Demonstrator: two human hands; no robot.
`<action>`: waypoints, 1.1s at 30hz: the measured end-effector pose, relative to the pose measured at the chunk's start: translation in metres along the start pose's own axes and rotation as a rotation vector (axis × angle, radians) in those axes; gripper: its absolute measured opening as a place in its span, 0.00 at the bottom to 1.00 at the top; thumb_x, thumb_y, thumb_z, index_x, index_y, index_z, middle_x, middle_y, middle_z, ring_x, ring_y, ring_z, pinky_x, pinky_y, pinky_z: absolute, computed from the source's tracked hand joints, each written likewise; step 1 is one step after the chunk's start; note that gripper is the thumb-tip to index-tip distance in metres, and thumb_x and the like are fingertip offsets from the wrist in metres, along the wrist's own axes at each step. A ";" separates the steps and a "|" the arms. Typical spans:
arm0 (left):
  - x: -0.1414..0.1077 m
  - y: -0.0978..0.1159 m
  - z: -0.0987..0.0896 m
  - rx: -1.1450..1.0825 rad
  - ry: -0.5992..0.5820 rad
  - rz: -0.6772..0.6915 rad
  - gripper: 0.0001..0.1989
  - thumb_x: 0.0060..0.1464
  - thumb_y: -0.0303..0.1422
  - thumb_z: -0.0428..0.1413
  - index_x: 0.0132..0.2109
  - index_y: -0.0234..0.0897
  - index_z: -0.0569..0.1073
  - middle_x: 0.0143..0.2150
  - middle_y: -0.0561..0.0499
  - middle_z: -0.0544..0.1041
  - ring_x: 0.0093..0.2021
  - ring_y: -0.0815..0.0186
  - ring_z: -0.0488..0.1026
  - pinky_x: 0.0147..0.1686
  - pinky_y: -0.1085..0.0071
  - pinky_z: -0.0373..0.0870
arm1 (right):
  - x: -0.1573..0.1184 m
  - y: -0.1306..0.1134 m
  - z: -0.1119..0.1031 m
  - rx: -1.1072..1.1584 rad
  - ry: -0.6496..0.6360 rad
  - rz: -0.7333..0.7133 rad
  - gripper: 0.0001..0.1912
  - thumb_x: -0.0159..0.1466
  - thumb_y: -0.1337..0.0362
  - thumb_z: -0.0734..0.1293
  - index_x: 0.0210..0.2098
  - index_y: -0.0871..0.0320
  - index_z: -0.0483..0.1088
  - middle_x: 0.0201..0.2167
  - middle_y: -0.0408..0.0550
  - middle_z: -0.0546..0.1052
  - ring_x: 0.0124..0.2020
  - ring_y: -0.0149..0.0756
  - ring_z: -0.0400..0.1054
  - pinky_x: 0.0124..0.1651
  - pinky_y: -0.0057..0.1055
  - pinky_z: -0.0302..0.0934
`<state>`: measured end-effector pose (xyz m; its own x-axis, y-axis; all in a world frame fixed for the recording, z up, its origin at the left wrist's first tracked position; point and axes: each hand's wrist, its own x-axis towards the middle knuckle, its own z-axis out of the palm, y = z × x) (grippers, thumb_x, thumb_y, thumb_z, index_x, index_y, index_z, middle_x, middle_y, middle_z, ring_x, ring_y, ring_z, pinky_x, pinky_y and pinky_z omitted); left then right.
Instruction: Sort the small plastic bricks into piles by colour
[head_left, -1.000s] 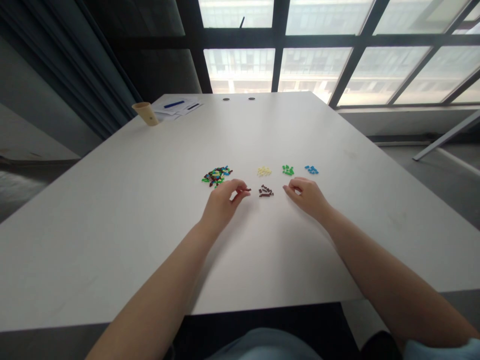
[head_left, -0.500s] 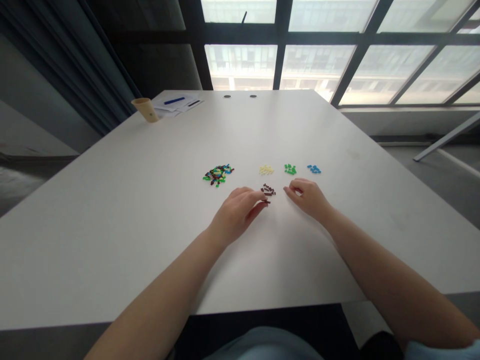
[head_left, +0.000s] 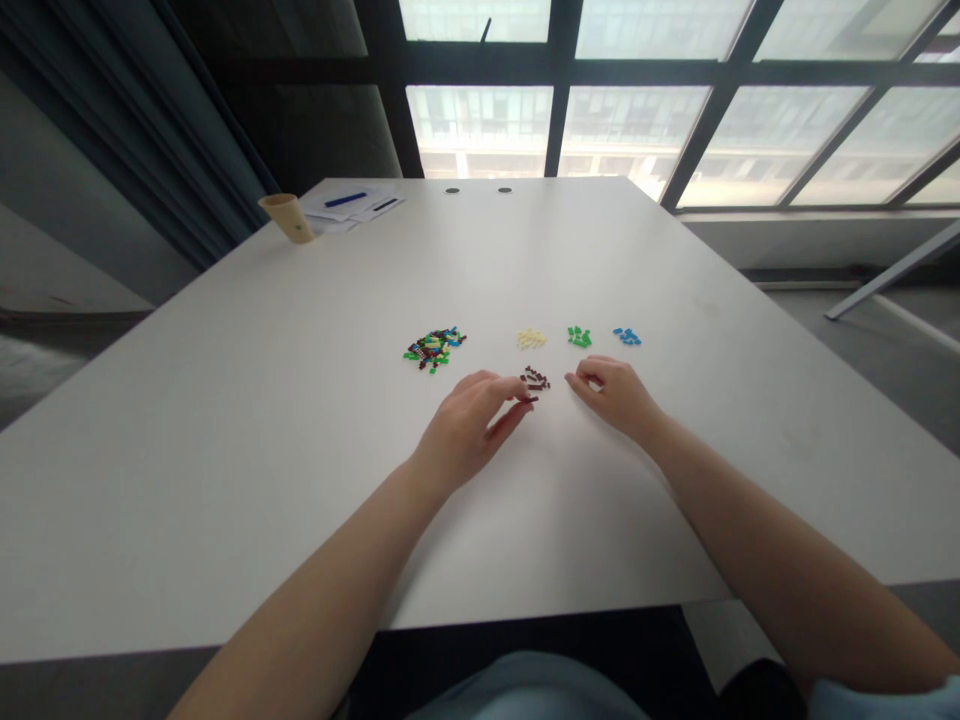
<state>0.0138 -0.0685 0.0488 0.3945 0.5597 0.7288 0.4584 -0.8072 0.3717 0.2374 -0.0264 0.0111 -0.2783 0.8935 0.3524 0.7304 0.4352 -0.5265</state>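
Observation:
Between the thumb and forefinger of my left hand [head_left: 474, 425] is a small dark brown piece [head_left: 532, 400]. Just beyond those fingertips lies a loose pile of dark brown pieces [head_left: 536, 380]. My right hand [head_left: 611, 391] rests on the table to the right of that pile, fingers curled together; whether anything is inside cannot be seen. Farther back are separate groups of pale yellow pieces [head_left: 531, 339], green pieces [head_left: 579, 337] and blue pieces [head_left: 628, 337]. A mixed-colour pile [head_left: 434, 348] lies to the left.
On the white table [head_left: 262, 420], a beige cup [head_left: 288, 218] stands at the far left edge beside papers [head_left: 356, 208] with a blue pen [head_left: 346, 200] on them. Two dark round discs are near the far edge. Windows and a dark curtain [head_left: 150, 120] lie beyond.
The brown piece in my left hand has shifted very slightly upward with the fingertips. My right hand has hardly moved. The whole view has shifted a little.

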 end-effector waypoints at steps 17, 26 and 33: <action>-0.003 -0.007 0.006 0.016 -0.104 -0.113 0.07 0.54 0.30 0.52 0.42 0.39 0.66 0.32 0.52 0.76 0.33 0.70 0.73 0.37 0.72 0.69 | -0.011 -0.050 -0.011 0.160 0.064 -0.242 0.07 0.58 0.62 0.63 0.34 0.55 0.71 0.21 0.43 0.67 0.25 0.30 0.58 0.31 0.29 0.54; -0.003 -0.010 0.009 -0.013 -0.143 -0.144 0.05 0.53 0.31 0.53 0.40 0.40 0.67 0.32 0.53 0.76 0.32 0.70 0.73 0.35 0.73 0.68 | -0.013 -0.052 -0.003 0.157 0.073 -0.291 0.05 0.59 0.65 0.63 0.32 0.55 0.71 0.22 0.43 0.68 0.26 0.31 0.60 0.32 0.28 0.55; -0.004 -0.063 -0.024 0.278 -0.112 -0.537 0.07 0.50 0.32 0.53 0.39 0.38 0.69 0.38 0.48 0.76 0.36 0.64 0.72 0.39 0.67 0.66 | -0.009 -0.025 0.018 0.009 -0.045 0.071 0.06 0.58 0.66 0.63 0.31 0.55 0.73 0.28 0.46 0.75 0.28 0.33 0.64 0.33 0.29 0.56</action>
<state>-0.0354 -0.0242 0.0364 0.1256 0.9030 0.4110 0.8011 -0.3367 0.4949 0.2104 -0.0435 0.0075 -0.2535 0.9263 0.2788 0.7437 0.3709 -0.5562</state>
